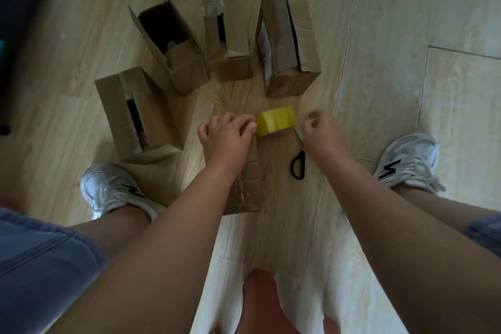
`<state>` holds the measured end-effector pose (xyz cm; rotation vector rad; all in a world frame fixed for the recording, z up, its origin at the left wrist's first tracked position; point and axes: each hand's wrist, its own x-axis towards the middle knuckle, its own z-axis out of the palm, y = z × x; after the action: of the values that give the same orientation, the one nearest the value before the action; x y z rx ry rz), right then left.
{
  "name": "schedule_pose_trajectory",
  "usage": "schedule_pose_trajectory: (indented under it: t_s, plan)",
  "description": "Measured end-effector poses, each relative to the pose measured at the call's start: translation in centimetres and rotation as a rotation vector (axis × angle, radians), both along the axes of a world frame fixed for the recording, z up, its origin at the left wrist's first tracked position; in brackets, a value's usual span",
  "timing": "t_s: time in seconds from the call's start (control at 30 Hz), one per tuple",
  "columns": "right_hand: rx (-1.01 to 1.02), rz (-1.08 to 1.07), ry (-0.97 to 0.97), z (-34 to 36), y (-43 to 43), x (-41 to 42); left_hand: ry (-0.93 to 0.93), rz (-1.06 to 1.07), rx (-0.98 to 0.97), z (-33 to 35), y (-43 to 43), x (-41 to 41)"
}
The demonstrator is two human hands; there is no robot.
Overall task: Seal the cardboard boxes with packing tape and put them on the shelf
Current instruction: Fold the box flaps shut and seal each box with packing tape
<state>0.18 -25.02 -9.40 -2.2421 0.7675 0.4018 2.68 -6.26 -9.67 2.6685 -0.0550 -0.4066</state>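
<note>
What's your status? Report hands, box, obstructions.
Left hand grips near box. Right hand beside tape roll, hold unclear. Scissors alongside; far boxes open.

Floor (379, 35) is pale wood-look planks, with thin dark seams (343, 62) showing on the right side. Light is dim and flat, soft shadows only. 1 dark blurred shape (16, 35) at far left edge, can't identify it.

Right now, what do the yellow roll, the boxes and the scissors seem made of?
Yellow roll: likely plastic packing tape, smooth and slightly glossy. Boxes: matte brown cardboard, creased, with torn flaps. Scissors: black handles, probably plastic; pale blade, probably metal.
</note>
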Motion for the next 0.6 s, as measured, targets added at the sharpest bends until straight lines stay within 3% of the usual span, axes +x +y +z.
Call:
schedule_pose_trajectory:
  t_s: [0.07,0.2,0.33,0.6]
  plan:
    - [-0.056,-0.08,0.117,-0.9,-0.9,-1.8,-0.01,0.005,0.0,0.0,-0.2,-0.2]
    - [-0.143,0.037,0.314,-3.1,-0.8,-4.5,-0.013,0.003,-0.01,0.0,0.0,-0.2]
    - [-0.114,0.02,0.368,-5.1,-0.8,-4.1,-0.009,-0.006,-0.006,0.0,0.2,-0.2]
    - [-0.284,0.057,0.454,-7.0,-0.3,-3.2,-0.002,-0.006,-0.019,0.1,0.1,-0.2]
